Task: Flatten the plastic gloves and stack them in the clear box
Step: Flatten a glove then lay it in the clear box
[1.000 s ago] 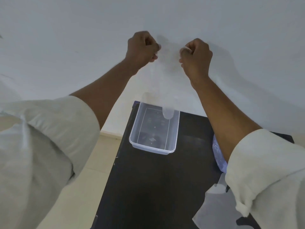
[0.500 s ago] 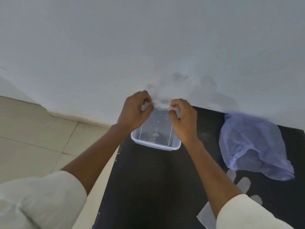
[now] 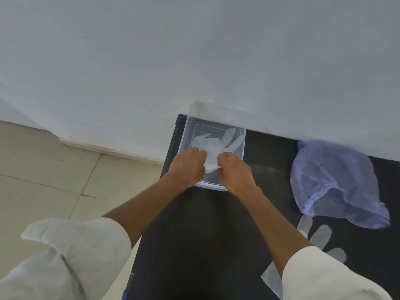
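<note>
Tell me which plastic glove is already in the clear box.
The glove both hands pinch at its cuff; its finger parts lie spread inside the box. The other glove lies on the table by the blue bag.

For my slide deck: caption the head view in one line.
Both hands, left hand and right hand, lay a plastic glove into the clear box on the black table.

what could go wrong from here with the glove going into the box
1. Both hands, left and right, pinch the cuff of the plastic glove close together, so it may bunch rather than lie flat once let go.
2. The glove's fingers reach the far right corner of the clear box and might ride up the wall.
3. The box sits at the corner of the black table; pressing could nudge it toward the edge.
</note>
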